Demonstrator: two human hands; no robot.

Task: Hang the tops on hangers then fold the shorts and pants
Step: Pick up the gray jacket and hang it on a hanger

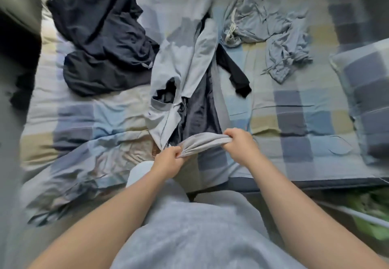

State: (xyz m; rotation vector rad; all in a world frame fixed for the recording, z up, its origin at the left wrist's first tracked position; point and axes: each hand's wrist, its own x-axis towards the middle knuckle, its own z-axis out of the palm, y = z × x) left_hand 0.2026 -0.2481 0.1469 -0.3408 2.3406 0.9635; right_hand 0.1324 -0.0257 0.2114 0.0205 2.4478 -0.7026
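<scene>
Both hands, left hand [168, 159] and right hand [239, 142], pinch the soft grey pants' [181, 58] bunched waistband

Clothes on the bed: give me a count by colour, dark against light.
Dark: 2, the dark heap and the dark piece under the grey garment.
Light: 2, the grey garment gripped by the left hand and right hand, and the blue-grey garment.
Total: 4
</scene>
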